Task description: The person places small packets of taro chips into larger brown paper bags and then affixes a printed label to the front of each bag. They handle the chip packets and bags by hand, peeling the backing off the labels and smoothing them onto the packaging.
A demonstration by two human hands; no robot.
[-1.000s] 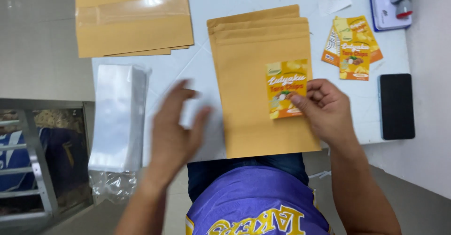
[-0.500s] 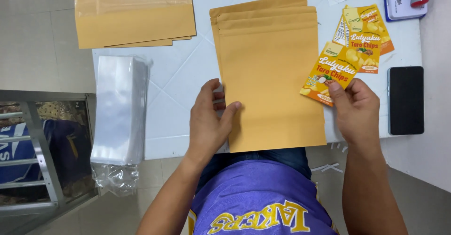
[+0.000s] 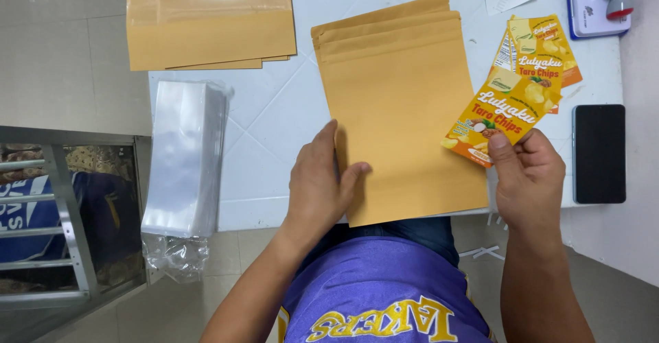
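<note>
Pressing flat on the top brown pouch (image 3: 405, 116) of a stack on the white worktop (image 3: 274, 110), the left hand (image 3: 319, 185) lies released; the right hand (image 3: 528, 178) pinches an orange label sticker (image 3: 498, 120) in its grip, just beside the pouch's right edge.

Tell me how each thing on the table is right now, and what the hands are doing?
Left hand: pressing flat on the top pouch's left edge.
Right hand: pinching an orange label.
Orange label: lifted, tilted, off the pouch.
Brown pouch stack: lying flat, fanned, top pouch bare.
Spare labels: lying loose, overlapping.
Black phone: screen dark.
Clear bags: stacked, overhanging the table edge.
Far pouches: piled flat.
</note>
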